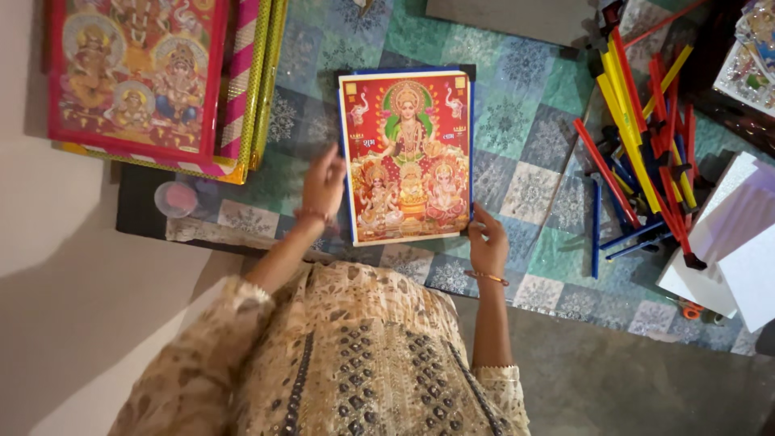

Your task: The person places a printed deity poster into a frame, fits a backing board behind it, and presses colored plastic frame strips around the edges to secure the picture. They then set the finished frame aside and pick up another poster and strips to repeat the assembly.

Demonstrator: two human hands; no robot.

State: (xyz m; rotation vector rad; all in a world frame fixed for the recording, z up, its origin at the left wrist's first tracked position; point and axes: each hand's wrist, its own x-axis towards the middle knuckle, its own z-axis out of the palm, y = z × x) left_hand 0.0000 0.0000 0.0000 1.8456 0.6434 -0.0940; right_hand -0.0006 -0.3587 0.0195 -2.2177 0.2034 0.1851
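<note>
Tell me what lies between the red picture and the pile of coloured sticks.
In the head view, only bare patterned cloth separates the red picture from the coloured sticks.

Floor [630, 387]: patterned cloth [525, 121] w/ picture board [406, 153], sticks [646, 153].
</note>
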